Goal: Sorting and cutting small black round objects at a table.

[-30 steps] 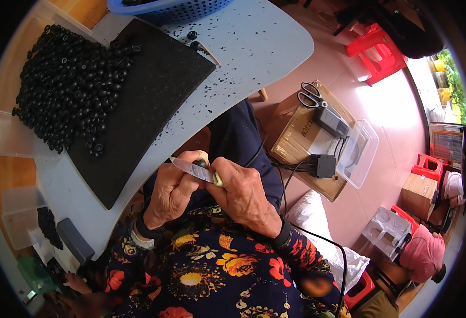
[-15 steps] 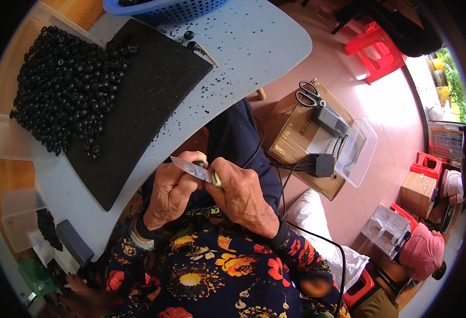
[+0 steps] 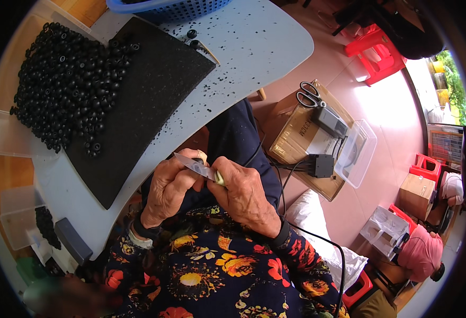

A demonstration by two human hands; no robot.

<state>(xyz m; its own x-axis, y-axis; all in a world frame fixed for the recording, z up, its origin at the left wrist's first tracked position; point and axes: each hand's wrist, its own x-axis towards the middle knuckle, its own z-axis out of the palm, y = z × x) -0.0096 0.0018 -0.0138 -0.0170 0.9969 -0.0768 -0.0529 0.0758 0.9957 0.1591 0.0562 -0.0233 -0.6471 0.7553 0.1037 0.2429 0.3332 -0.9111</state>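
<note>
My right hand is closed round the pale green handle of a small knife, whose blade points left across my left fingers. Pinched in my left hand is a small black round piece, mostly hidden by the blade and fingertips. Both hands meet over my lap, just off the table edge. A large heap of similar black round pieces lies at the left, partly on a black mat.
A blue basket stands at the table's far edge, with black scraps scattered on the white tabletop. To the right, a cardboard box carries scissors, a black adapter and a clear plastic lid. Red stools stand beyond.
The knife has shifted slightly up and right over the left fingers. Both hands keep their grips. A blurred shape at the lower left has moved.
</note>
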